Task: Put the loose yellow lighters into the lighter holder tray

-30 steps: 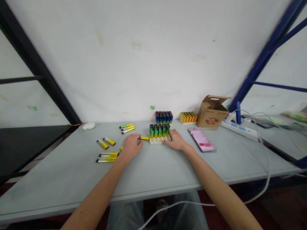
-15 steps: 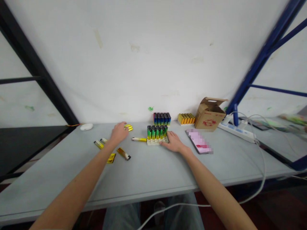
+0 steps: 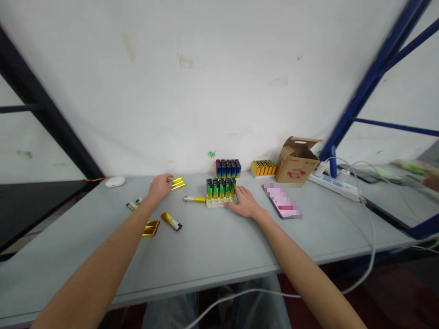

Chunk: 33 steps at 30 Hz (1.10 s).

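Note:
My left hand (image 3: pixel 160 186) is at the back left, fingers curled at the near ends of several yellow lighters (image 3: pixel 178 183); its fingertips are partly hidden. My right hand (image 3: pixel 245 202) grips the right side of a white tray (image 3: pixel 213 204), thumb at its front and fingers along its side. Green-and-yellow lighters (image 3: pixel 221 188) with black tops stand upright in the tray's back rows, while its front holes show bare. One yellow lighter (image 3: pixel 195 199) lies just left of the tray. A gold-coloured lighter (image 3: pixel 171 221) lies nearer me, beside flat gold pieces (image 3: pixel 151 228).
Behind the tray stand a block of blue lighters (image 3: pixel 228 169) and a block of orange ones (image 3: pixel 263 168). An open cardboard box (image 3: pixel 297 164), a phone (image 3: pixel 283 201) and a power strip (image 3: pixel 338 186) are on the right. A white case (image 3: pixel 115 182) sits back left.
My left hand has drawn slightly left, and more of the yellow lighters shows beyond its fingers. My right hand stays on the tray. The whole view has shifted a little.

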Available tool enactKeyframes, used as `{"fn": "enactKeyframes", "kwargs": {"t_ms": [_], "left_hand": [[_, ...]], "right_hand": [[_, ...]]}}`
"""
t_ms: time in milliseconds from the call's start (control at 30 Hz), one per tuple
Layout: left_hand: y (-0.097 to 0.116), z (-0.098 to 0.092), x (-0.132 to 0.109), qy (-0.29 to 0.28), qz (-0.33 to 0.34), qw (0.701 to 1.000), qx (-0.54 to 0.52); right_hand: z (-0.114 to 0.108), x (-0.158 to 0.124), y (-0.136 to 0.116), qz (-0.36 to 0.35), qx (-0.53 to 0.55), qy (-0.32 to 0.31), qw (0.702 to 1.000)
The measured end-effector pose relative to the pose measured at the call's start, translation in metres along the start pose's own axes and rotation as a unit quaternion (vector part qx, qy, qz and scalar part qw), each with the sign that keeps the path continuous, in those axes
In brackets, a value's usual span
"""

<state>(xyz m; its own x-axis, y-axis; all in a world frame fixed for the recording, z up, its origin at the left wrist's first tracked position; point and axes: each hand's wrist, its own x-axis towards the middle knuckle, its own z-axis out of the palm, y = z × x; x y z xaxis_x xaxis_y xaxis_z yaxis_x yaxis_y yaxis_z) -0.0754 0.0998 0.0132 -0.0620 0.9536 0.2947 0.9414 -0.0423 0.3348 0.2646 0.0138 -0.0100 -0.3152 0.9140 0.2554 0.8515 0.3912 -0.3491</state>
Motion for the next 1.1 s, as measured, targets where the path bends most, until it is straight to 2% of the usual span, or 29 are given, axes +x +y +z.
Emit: {"fn": "enactKeyframes", "kwargs": {"t_ms": [200, 267, 367, 467, 533, 633, 700, 767, 833, 967, 1100], "left_hand": [[-0.005, -0.008, -0.003, 0.034, 0.0, 0.999, -0.023], [-0.002, -0.013, -0.008, 0.077, -0.01, 0.996, -0.048], [0.011, -0.021, -0.022, 0.17, -0.022, 0.977, -0.126], [0.032, -0.024, -0.04, 0.225, -0.034, 0.943, -0.244], [0.048, -0.024, -0.051, 0.218, -0.032, 0.914, -0.342], [0.072, -0.023, -0.061, 0.118, 0.005, 0.876, -0.468], [0.088, -0.022, -0.067, 0.078, 0.022, 0.856, -0.511], [0.104, -0.021, -0.073, 0.066, 0.04, 0.841, -0.535], [0.118, -0.018, -0.08, 0.068, 0.065, 0.837, -0.54], [0.134, -0.006, -0.096, 0.114, 0.118, 0.862, -0.48], [0.138, 0.003, -0.108, 0.145, 0.125, 0.883, -0.428]], "right_hand": [[-0.003, 0.0, -0.001, 0.012, 0.003, -0.008, 1.0], [-0.003, 0.0, 0.0, 0.023, 0.012, -0.01, 1.0], [-0.002, 0.001, 0.001, 0.033, 0.043, 0.0, 0.999], [-0.002, 0.002, 0.0, 0.046, 0.084, 0.067, 0.993], [-0.004, 0.001, -0.003, 0.047, 0.107, 0.154, 0.981], [-0.009, -0.002, -0.012, 0.0, 0.13, 0.284, 0.95], [-0.012, -0.006, -0.021, -0.058, 0.136, 0.314, 0.938], [-0.013, -0.011, -0.032, -0.118, 0.132, 0.29, 0.94], [-0.012, -0.014, -0.043, -0.149, 0.121, 0.262, 0.946], [-0.007, -0.014, -0.055, -0.155, 0.105, 0.218, 0.958], [-0.003, -0.011, -0.054, -0.144, 0.091, 0.205, 0.964]]}}
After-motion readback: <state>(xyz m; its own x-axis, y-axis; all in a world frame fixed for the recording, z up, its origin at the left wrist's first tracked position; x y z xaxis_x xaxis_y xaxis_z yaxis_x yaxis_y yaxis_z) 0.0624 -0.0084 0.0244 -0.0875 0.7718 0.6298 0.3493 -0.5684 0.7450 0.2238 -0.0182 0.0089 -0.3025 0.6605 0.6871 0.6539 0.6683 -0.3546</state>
